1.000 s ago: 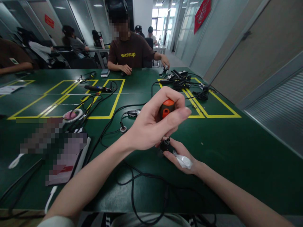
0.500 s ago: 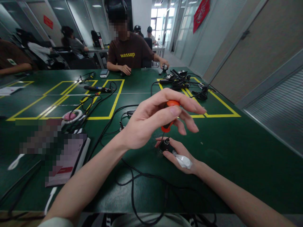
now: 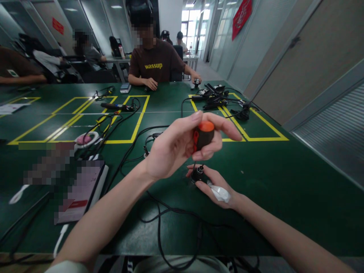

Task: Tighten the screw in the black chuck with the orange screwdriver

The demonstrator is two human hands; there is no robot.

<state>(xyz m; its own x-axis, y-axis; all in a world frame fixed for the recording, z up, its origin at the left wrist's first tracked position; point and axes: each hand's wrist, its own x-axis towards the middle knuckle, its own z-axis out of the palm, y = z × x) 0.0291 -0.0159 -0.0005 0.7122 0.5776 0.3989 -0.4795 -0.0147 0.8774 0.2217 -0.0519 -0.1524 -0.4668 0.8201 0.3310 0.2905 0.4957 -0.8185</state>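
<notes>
Left hand (image 3: 167, 151): grip wrapped around a screwdriver (image 3: 206, 137), lower fingers curled on its dark-and-orange handle, index finger reaching forward clear of it. Thin shaft points down toward the other hand.

Right hand (image 3: 215, 179): narrow grip, thumb on the near side and fingers on the far side of a small black part (image 3: 198, 174), held low over the table (image 3: 270, 197) with its round collar facing up. A white patch (image 3: 222, 193) sits by the wrist.

Tip of the shaft is small and dark against the part; it appears to meet the far-left edge, but seating cannot be confirmed.

Handling notes (judgement): sight down the shaft, line it up with its seat, press lightly before any twist. Turn with the fingertips, wrist quiet. Right hand should brace the part against twisting, fingertips out of the shaft's path in case of a slip.

Outward: black cable (image 3: 159, 232) loops on the near side, below both hands; best left slack, clear of the forearms.
</notes>
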